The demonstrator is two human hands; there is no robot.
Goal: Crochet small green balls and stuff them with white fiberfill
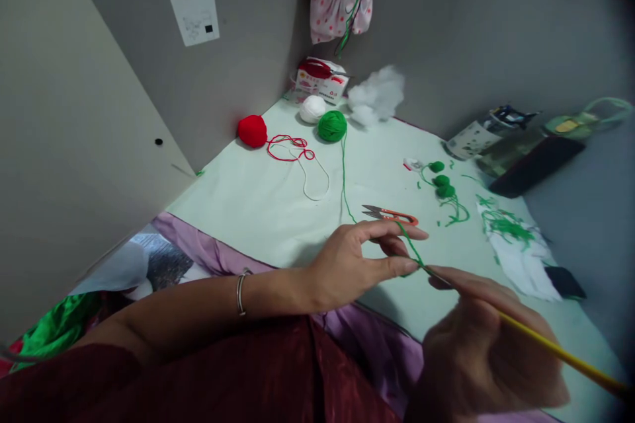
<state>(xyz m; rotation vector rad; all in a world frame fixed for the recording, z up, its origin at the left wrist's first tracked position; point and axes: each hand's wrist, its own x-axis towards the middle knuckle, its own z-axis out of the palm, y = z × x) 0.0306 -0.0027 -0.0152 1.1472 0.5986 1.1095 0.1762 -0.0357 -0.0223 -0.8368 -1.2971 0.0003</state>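
Observation:
Green yarn runs over the raised index finger of my left hand, whose thumb and other fingers pinch it at a small green bit of work. My right hand grips a crochet hook with a yellow handle; its metal tip meets the yarn right beside my left thumb. From my left hand the strand trails back to a green yarn ball. Orange-handled thread snips lie just beyond my left fingers. The stitches at the hook's tip are too small to make out.
A red yarn ball, a white yarn ball and white stuffing sit at the back. Small green pieces and yarn scraps lie on the right, near a clear container and a dark phone-like object.

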